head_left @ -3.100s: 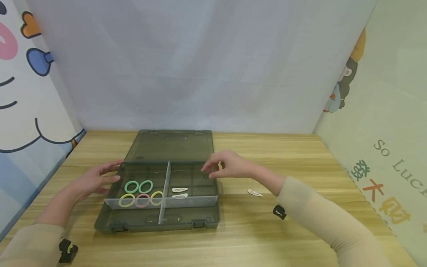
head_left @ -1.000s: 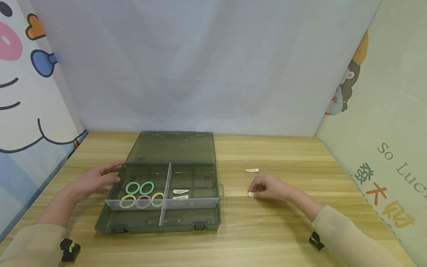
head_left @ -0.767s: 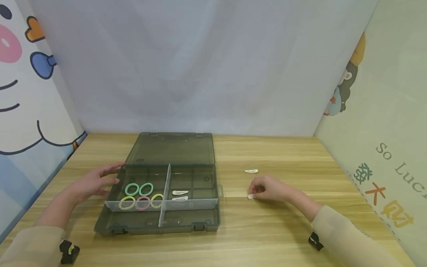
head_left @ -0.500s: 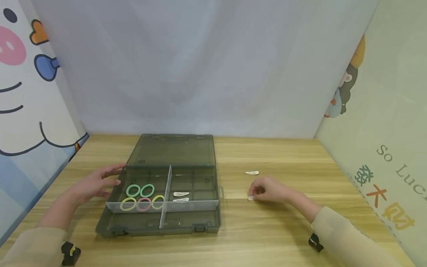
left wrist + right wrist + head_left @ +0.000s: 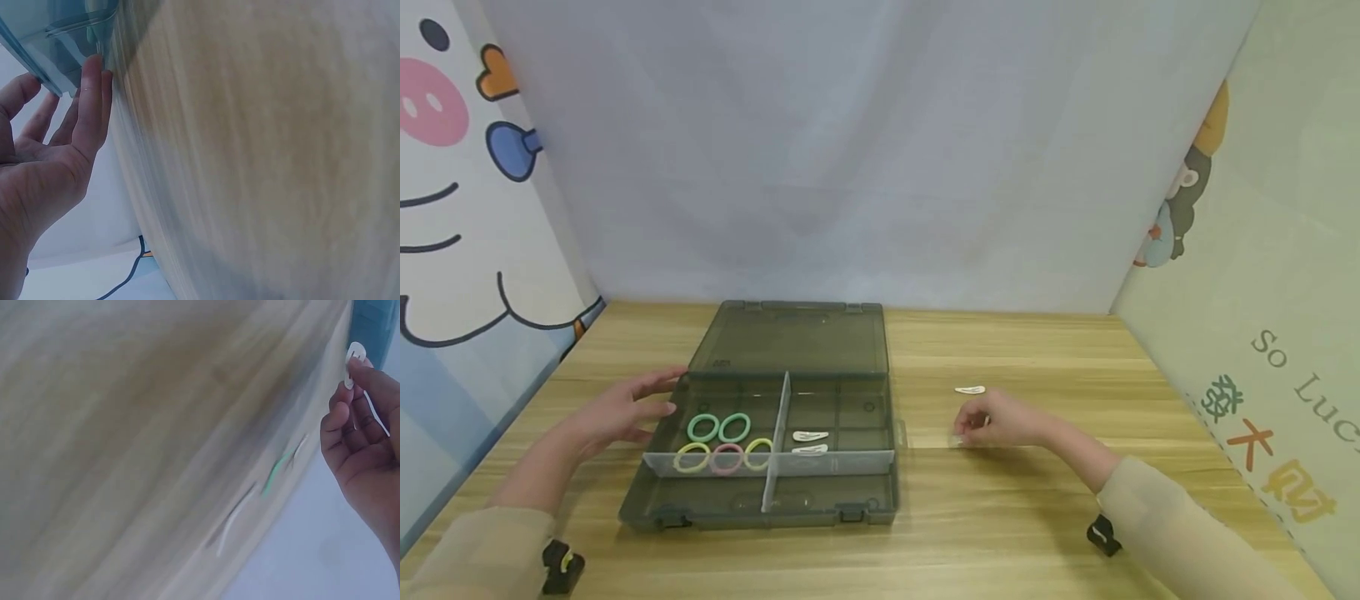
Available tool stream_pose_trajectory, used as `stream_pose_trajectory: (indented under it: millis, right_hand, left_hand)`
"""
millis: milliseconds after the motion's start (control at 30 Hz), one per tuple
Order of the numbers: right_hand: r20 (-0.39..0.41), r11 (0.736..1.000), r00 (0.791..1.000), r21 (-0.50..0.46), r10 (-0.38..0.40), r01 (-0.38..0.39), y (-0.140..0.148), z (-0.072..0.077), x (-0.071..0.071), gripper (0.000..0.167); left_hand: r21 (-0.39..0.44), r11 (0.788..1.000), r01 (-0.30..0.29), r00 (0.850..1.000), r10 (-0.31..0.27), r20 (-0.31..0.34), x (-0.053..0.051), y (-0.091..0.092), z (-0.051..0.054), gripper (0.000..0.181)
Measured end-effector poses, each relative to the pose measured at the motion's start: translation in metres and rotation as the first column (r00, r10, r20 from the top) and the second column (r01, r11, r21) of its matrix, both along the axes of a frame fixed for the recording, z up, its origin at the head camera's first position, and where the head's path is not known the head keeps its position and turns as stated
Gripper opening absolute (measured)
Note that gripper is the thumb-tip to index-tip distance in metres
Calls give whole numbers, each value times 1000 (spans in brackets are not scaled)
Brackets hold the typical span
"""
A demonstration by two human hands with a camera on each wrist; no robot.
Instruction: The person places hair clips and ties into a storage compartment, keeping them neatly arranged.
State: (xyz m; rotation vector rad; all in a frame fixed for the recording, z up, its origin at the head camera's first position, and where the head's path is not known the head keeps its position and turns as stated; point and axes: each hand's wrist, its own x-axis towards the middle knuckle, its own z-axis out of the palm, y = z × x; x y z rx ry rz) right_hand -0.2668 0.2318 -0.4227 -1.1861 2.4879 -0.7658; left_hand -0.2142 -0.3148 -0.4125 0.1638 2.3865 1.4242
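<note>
A translucent grey divided box (image 5: 827,492) lies with its lid folded back on the table. Its upper left compartment holds green, yellow and pink hair ties (image 5: 734,427); two white snap hair clips (image 5: 810,436) lie in the upper right one. My left hand (image 5: 613,417) rests against the box's left side, fingers mostly extended. To the right of the box, my right hand (image 5: 1003,419) pinches a white snap hair clip (image 5: 355,353) between thumb and fingers, just above the tabletop. Another white hair clip (image 5: 970,389) lies on the table behind that hand.
A thin green item (image 5: 275,474) lies between white clips (image 5: 236,515) in the right wrist view; its kind is unclear. A clear tab-like piece (image 5: 901,433) shows at the box's right side. A pale backdrop (image 5: 865,167) stands behind the table.
My right hand has moved from over the box to the table on its right, taken hold of a hair clip there, and just now lifted it slightly. The left hand stays at the box.
</note>
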Motion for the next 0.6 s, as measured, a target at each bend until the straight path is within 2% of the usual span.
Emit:
stream_pose_trajectory:
  millis: [200, 433, 600]
  right_hand:
    - [-14, 999, 1000, -26, 26, -26, -9, 16, -3, 4]
    - [-6, 1000, 1000, 7, -13, 14, -21, 38, -2, 5]
    - [-25, 1000, 1000, -3, 17, -17, -29, 50, -5, 6]
  left_hand:
    - [-1, 1000, 0, 1000, 0, 3, 1, 2, 3, 71]
    - [-4, 1000, 5, 1000, -4, 8, 2, 2, 3, 71]
    - [3, 1000, 3, 1000, -3, 9, 2, 1, 2, 70]
